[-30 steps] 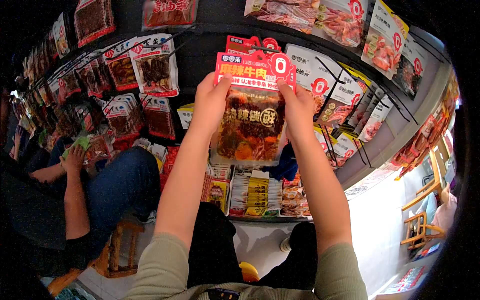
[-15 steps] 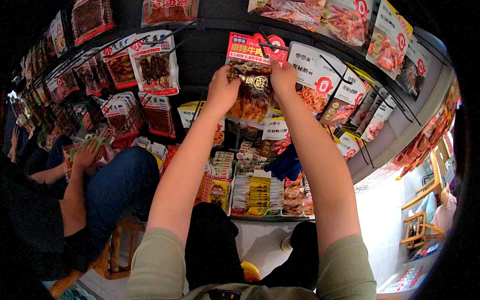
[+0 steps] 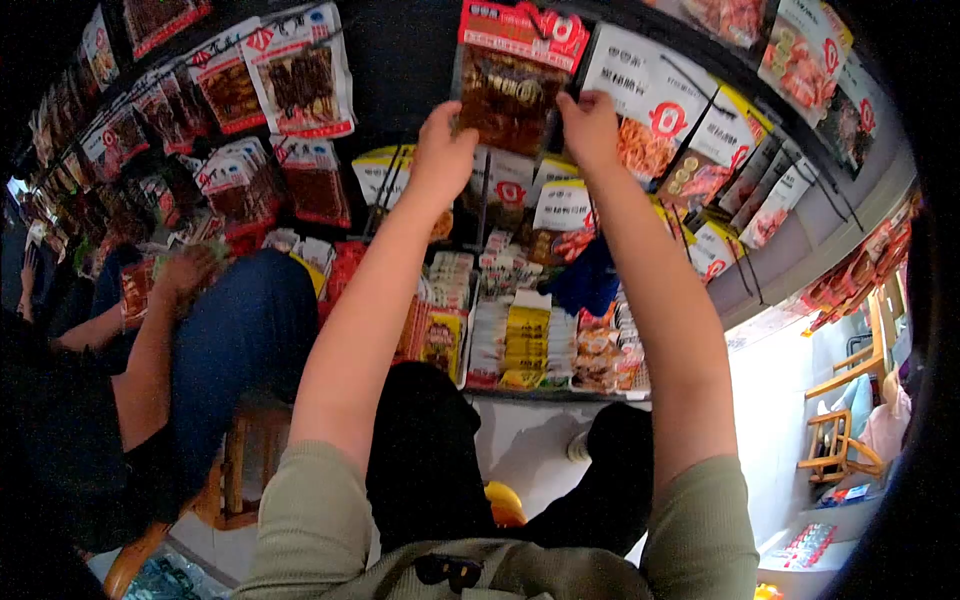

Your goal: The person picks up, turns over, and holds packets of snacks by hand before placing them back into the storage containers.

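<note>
A bag of dried meat snack with a red header and brown contents hangs on the dark display rack at the top centre. My left hand is at its lower left edge, thumb and fingertips apart. Beside the lower right edge is my right hand, fingers loosely bent and parted; whether they still touch the bag is hard to tell. A white snack bag hangs just right of that hand. Below are more hanging packets with white labels.
A dark blue cloth-like item hangs over trays of small sachets. To the left sits a person in jeans, their hand on a packet. Snack packs hang along the curved rack. Wooden chairs stand at right.
My view has tilted down, so the rack appears higher. Both hands have slid down along the snack bag's edges, and my right hand has shifted outward. The bag keeps its place beside the white one.
</note>
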`<act>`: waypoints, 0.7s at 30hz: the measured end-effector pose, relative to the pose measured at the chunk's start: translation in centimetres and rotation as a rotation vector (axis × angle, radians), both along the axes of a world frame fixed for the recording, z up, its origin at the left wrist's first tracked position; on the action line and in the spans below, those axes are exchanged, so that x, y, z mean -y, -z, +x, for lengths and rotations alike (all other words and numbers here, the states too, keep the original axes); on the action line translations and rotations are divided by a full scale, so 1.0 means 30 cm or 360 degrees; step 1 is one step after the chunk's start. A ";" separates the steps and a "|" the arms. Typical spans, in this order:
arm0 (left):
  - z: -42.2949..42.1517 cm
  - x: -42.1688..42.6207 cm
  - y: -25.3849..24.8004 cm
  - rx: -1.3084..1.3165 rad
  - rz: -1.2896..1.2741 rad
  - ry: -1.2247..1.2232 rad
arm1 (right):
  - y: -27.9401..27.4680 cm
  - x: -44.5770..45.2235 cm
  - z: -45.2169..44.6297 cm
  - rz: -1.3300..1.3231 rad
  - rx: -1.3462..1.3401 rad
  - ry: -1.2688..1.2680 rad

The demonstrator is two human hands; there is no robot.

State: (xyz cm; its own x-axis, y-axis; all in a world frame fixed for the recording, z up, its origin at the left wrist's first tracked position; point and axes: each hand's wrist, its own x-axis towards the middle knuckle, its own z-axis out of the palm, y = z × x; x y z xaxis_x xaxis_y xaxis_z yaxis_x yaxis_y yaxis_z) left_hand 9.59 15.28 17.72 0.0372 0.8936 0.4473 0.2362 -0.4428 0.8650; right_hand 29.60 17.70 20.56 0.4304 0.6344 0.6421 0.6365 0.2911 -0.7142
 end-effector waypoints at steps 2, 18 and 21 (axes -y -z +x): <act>-0.012 0.101 -0.018 0.0452 0.0032 0.0117 | 0.046 0.049 0.002 0.0044 0.0008 -0.0047; -0.457 0.543 0.789 0.0010 -0.0955 0.0114 | 0.737 0.707 -0.182 -0.1723 -0.1131 -0.1321; -0.454 0.473 0.959 -0.0364 -0.0839 0.0123 | 0.861 0.685 -0.242 -0.1872 -0.1167 -0.1258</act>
